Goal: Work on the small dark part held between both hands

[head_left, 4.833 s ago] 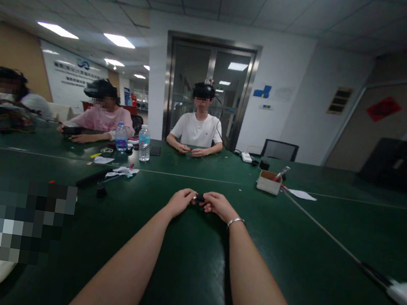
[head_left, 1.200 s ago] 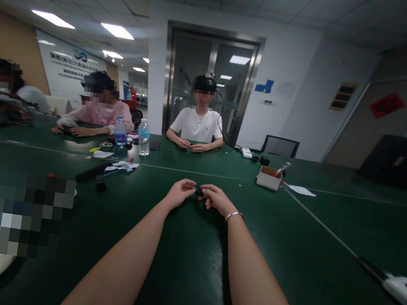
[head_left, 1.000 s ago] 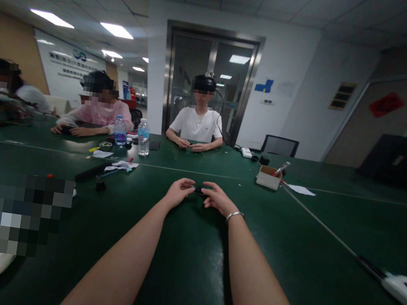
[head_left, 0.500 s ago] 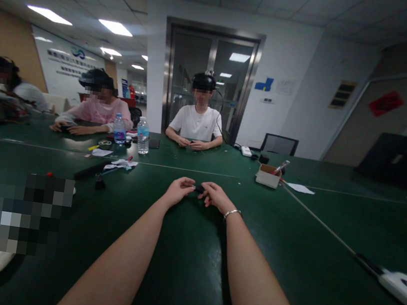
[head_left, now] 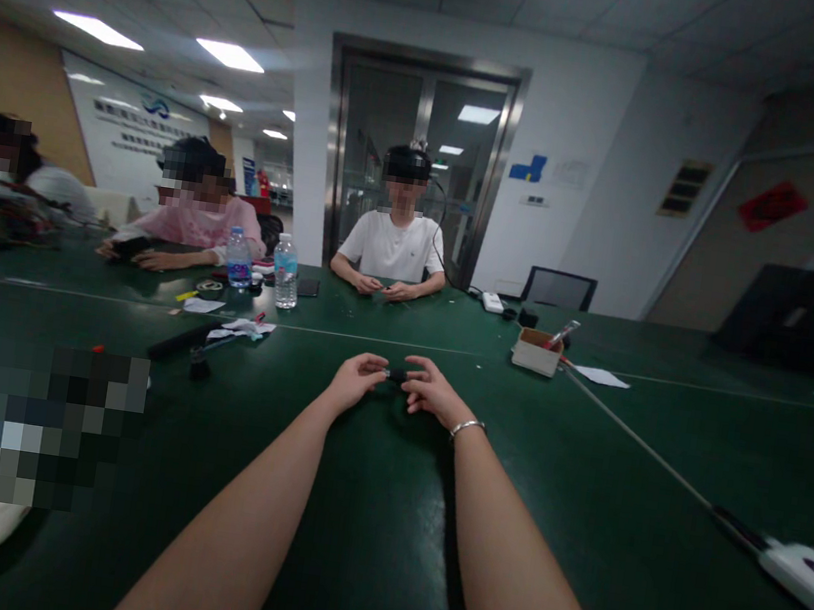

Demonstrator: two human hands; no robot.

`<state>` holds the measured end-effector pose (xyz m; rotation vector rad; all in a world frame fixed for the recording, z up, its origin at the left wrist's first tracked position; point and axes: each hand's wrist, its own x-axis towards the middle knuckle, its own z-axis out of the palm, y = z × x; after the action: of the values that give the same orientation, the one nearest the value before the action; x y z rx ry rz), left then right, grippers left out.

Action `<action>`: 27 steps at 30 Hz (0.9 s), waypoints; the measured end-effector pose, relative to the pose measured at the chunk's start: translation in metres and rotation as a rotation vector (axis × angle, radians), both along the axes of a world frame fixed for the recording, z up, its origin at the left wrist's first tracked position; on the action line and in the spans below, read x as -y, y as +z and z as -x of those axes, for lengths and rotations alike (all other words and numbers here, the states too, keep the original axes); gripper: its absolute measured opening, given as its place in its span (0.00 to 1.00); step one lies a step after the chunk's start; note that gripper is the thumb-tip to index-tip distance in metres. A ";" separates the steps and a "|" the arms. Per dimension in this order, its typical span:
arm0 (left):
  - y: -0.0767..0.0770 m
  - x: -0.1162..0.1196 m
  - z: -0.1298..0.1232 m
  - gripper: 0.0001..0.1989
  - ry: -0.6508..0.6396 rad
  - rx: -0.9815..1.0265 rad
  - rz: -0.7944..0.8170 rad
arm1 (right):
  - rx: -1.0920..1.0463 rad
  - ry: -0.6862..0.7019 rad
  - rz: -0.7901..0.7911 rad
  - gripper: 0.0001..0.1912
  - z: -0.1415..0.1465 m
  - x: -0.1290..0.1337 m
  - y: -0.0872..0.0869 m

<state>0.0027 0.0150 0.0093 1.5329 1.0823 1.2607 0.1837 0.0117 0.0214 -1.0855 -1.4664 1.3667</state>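
A small black piece with a pale, metallic-looking end (head_left: 396, 376) sits between my two hands above the green table; its exact kind is too small to make out. My left hand (head_left: 358, 379) pinches the pale end between thumb and fingers. At its black end is my right hand (head_left: 431, 392), fingers parted and curved around that side, the index finger lifted off. Whether the right thumb still touches the piece is hard to see. A silver bracelet (head_left: 467, 428) circles my right wrist.
Opposite, a person in white (head_left: 393, 253) sits at the green table (head_left: 371, 563). Two water bottles (head_left: 286, 273), papers (head_left: 241, 328) and a black rod-like item (head_left: 182, 340) lie left. A small box (head_left: 536, 354) and a white power strip (head_left: 808, 579) are right.
My right hand's fingers have parted and drawn slightly back from the black piece, so more of it shows. My left hand keeps its pinch in nearly the same place.
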 end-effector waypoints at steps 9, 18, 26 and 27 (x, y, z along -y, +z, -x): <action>0.001 0.001 0.000 0.16 0.001 0.000 0.016 | -0.011 -0.011 -0.023 0.25 -0.001 -0.002 -0.002; 0.000 0.000 0.001 0.16 -0.014 0.007 0.004 | -0.014 0.018 -0.007 0.21 -0.002 -0.003 -0.003; -0.002 -0.002 0.001 0.14 -0.014 -0.012 -0.017 | 0.030 -0.017 0.028 0.13 0.000 -0.002 -0.003; -0.003 -0.002 0.000 0.14 -0.014 -0.012 -0.019 | 0.014 -0.006 0.016 0.16 0.000 -0.002 -0.003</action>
<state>0.0022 0.0169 0.0067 1.5613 1.0686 1.2568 0.1840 0.0140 0.0186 -1.1111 -1.4630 1.3714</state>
